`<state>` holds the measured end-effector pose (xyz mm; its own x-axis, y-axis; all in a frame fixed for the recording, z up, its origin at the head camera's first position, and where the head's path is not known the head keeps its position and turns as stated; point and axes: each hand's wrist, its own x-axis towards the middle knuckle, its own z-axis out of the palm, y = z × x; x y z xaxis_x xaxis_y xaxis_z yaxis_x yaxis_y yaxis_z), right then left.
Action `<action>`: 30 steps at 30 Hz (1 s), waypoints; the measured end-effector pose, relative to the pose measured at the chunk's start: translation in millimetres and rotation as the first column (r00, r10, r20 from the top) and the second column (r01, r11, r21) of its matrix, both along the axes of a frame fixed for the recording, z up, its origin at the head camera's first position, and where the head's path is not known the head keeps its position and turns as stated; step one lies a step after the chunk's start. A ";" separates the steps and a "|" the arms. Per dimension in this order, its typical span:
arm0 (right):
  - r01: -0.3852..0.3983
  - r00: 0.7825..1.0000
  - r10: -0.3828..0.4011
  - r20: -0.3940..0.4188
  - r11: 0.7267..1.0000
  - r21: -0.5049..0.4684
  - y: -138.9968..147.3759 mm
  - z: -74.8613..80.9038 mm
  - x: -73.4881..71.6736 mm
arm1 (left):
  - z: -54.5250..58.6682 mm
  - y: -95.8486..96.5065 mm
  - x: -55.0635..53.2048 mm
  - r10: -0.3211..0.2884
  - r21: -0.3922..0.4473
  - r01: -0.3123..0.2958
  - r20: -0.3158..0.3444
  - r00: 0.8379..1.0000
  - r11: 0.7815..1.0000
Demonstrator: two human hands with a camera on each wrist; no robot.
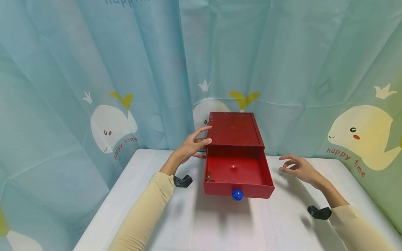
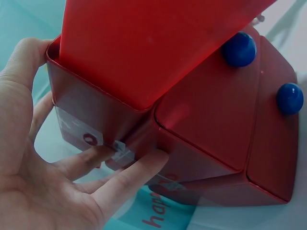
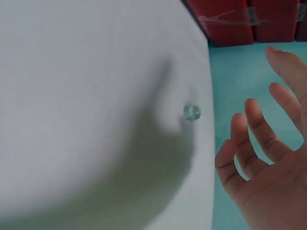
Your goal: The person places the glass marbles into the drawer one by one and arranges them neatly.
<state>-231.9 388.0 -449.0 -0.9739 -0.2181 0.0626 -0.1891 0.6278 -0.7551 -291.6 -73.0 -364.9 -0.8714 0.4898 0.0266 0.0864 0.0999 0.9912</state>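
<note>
A red drawer cabinet stands on the table with its top drawer pulled out. The drawer has a blue round knob, and a few small shiny pieces lie in its front left corner; their kind is hard to tell. My left hand rests on the cabinet's left side, its spread fingers touching the side wall in the left wrist view. Right of the cabinet, my right hand hovers with loosely bent fingers, holding nothing. A clear glass marble lies on the table near it, partly hidden below the fingertips in the head view.
Lower drawers with blue knobs sit beneath the pulled-out one. The white table reaches back to a blue-green curtain printed with whales. Clear tape sticks to the cabinet's side. Dark wrist devices are on both arms.
</note>
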 end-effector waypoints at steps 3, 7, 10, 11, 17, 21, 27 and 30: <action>0.000 1.000 0.000 0.020 1.000 0.022 3.7 -8.1 -2.6 | -0.2 0.3 0.1 0.001 -0.004 -0.001 0.000 1.000 1.000; 0.002 1.000 -0.003 0.029 0.999 0.040 6.2 -17.3 -3.9 | 0.1 0.4 0.2 -0.001 -0.002 0.001 0.000 1.000 1.000; -0.003 1.000 0.002 0.016 0.999 0.050 6.0 -21.6 -3.8 | 0.5 0.4 0.4 0.000 0.001 0.000 -0.002 1.000 1.000; -0.002 1.000 0.001 0.012 0.999 0.054 5.7 -22.7 -3.7 | 0.5 0.3 0.4 0.001 0.001 -0.001 -0.003 1.000 1.000; 0.006 1.000 -0.007 0.003 0.996 0.094 3.5 -25.8 -3.0 | 0.6 0.6 0.6 0.002 0.001 -0.002 -0.007 1.000 1.000; 0.042 0.998 -0.047 0.041 0.993 0.113 3.3 -30.2 -2.9 | 0.7 0.2 0.9 0.006 0.000 -0.006 -0.005 1.000 1.000; 0.087 0.992 -0.098 0.084 0.988 0.124 3.2 -34.6 -3.0 | 0.0 -0.1 0.6 0.002 0.003 -0.002 -0.009 1.000 1.000; 0.091 0.991 -0.103 0.083 0.987 0.132 3.1 -35.1 -3.7 | -0.3 -0.2 0.3 0.001 0.005 -0.001 -0.010 1.000 1.000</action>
<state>-235.6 391.1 -484.1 -0.9913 -0.1231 -0.0475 -0.0584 0.7322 -0.6786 -291.3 -73.2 -365.3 -0.8715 0.4890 0.0373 0.0958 0.0951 0.9908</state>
